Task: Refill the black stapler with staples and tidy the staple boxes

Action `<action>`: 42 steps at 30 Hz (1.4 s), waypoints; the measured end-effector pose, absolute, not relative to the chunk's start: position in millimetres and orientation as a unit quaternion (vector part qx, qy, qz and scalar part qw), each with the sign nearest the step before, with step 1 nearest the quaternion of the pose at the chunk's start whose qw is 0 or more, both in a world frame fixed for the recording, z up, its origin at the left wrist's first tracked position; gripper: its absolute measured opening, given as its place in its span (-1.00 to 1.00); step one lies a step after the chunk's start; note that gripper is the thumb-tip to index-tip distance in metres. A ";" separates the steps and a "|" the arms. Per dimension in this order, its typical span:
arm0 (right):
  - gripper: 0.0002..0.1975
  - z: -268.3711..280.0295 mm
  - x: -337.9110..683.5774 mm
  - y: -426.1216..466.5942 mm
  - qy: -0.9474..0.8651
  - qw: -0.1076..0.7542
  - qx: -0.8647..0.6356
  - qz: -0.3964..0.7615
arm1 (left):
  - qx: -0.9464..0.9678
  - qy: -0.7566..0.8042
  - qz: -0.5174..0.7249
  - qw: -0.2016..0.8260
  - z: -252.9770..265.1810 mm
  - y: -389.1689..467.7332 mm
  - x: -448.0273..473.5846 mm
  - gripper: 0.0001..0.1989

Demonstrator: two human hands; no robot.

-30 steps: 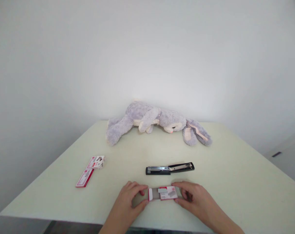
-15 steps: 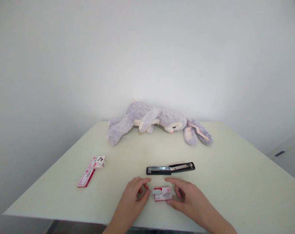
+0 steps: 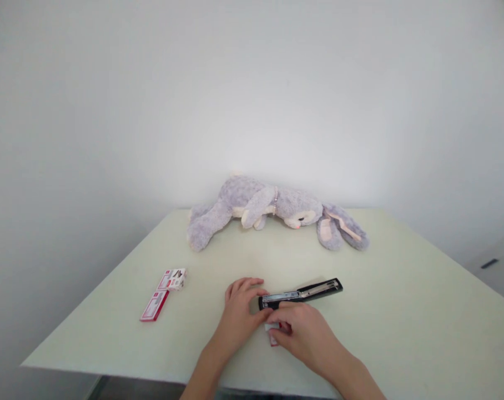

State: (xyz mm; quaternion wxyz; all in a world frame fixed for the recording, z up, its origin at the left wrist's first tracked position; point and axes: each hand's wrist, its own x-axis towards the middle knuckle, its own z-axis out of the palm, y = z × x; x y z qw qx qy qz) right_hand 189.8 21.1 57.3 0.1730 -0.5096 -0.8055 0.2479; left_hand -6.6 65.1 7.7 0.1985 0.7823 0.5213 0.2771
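Observation:
A black stapler (image 3: 302, 292) lies opened out on the table, its metal channel facing up. At its left end is my left hand (image 3: 240, 311), the thumb on the near side and the index finger on the far side, closed about that end; the other fingers stretch forward. My right hand (image 3: 304, 329) is closed in a pinch just in front of the stapler. Between its thumb and index finger shows the pale end of a strip of staples (image 3: 271, 326). Under this hand lies a small red and white staple box (image 3: 273, 340), mostly covered.
Two more red and white boxes lie to the left, a white box (image 3: 172, 279) and a flatter red-edged box (image 3: 154, 306), touching. At the back of the table (image 3: 402, 311), a grey plush rabbit (image 3: 252, 203) lies on its side near the wall.
My left hand has moved forward to the stapler's left end. My right hand has come left over the staple box and closed on the staple strip that lay on it.

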 end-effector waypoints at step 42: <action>-0.75 66.7 240.7 9.0 -0.735 0.109 -0.640 0.196 | 0.775 0.524 0.273 0.222 11.1 34.7 0.5 -0.67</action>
